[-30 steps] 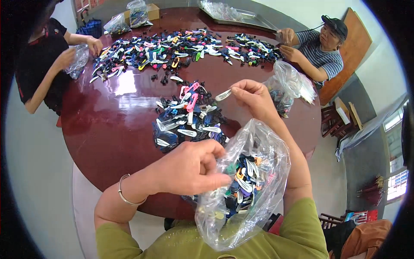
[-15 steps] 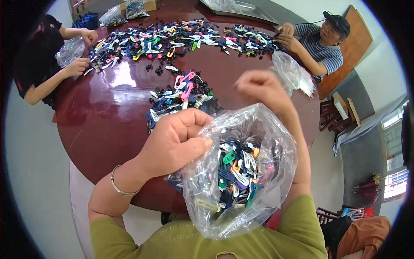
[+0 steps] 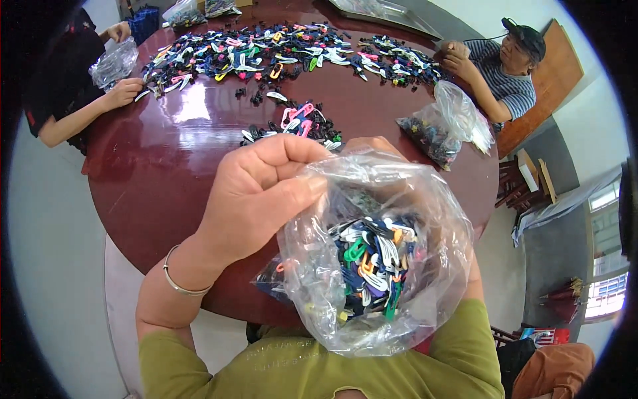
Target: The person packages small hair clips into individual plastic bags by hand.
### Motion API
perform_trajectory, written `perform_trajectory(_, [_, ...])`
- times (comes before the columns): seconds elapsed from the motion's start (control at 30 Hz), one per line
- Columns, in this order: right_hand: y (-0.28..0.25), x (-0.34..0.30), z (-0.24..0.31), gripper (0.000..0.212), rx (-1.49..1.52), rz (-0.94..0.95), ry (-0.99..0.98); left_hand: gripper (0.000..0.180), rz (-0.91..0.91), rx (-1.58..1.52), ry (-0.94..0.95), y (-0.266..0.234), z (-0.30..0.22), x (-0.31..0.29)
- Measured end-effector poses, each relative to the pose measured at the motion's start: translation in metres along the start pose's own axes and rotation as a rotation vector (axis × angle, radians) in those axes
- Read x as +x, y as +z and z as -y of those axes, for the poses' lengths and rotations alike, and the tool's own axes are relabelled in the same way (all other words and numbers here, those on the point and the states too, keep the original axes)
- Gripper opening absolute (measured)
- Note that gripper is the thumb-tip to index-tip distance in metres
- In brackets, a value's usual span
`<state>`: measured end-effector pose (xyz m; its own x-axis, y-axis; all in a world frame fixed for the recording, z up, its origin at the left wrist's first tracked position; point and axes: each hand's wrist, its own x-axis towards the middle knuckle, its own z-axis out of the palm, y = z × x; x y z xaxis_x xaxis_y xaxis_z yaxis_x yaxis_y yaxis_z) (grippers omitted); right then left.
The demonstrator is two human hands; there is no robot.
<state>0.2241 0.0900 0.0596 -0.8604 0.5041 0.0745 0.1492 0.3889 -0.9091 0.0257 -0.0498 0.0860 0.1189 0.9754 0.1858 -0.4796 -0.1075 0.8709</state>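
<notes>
A clear plastic bag [image 3: 399, 206] full of small coloured hair clips [image 3: 369, 256] hangs close in front of my chest. My left hand [image 3: 256, 193] pinches the bag's upper left rim between thumb and fingers. My right hand [image 3: 375, 144] is mostly hidden behind the bag's top; only its knuckles show at the far rim, apparently gripping it. A small heap of clips [image 3: 296, 126] lies on the dark red round table [image 3: 166, 179] just beyond my hands.
A long spread of loose clips [image 3: 266, 50] covers the table's far side. A second filled clear bag [image 3: 442, 130] stands at the right. One person sits at the left holding a bag [image 3: 113, 63], another [image 3: 495, 66] at the far right. Wooden furniture [image 3: 531, 176] stands beyond.
The bag has risen from my lap toward the camera. My right hand came back from the table's clip heap to the bag's far rim. My left hand kept its grip.
</notes>
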Motion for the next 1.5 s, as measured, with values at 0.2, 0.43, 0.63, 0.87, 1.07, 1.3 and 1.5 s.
perform_trajectory(0.2, [-0.005,-0.008,-0.008,0.019,0.151,-0.325,0.063,0.020,0.066,0.214,-0.068,0.000,-0.005,0.002])
perform_trajectory(0.43, [-0.041,-0.012,0.022,0.005,0.287,-0.449,-0.142,0.017,0.122,0.356,-0.149,0.002,0.004,0.001])
perform_trajectory(0.63, [-0.028,-0.030,0.051,0.013,0.331,-0.400,-0.343,0.014,0.167,0.465,-0.199,0.001,0.024,0.001])
perform_trajectory(0.87, [-0.040,-0.029,0.060,0.016,0.002,-0.074,-0.625,0.012,-0.030,0.399,-0.037,-0.005,0.009,0.008])
perform_trajectory(1.07, [-0.045,-0.002,0.001,0.012,-0.239,-0.080,0.053,0.022,0.000,0.482,0.116,-0.018,0.010,0.015])
perform_trajectory(1.3, [-0.027,-0.004,0.025,0.023,0.078,-0.290,-0.015,0.045,-0.034,0.392,0.145,-0.007,0.010,0.009])
perform_trajectory(1.5, [-0.018,-0.067,0.087,0.031,-0.091,-0.206,-0.395,0.074,0.066,1.317,0.317,0.031,-0.016,-0.014])
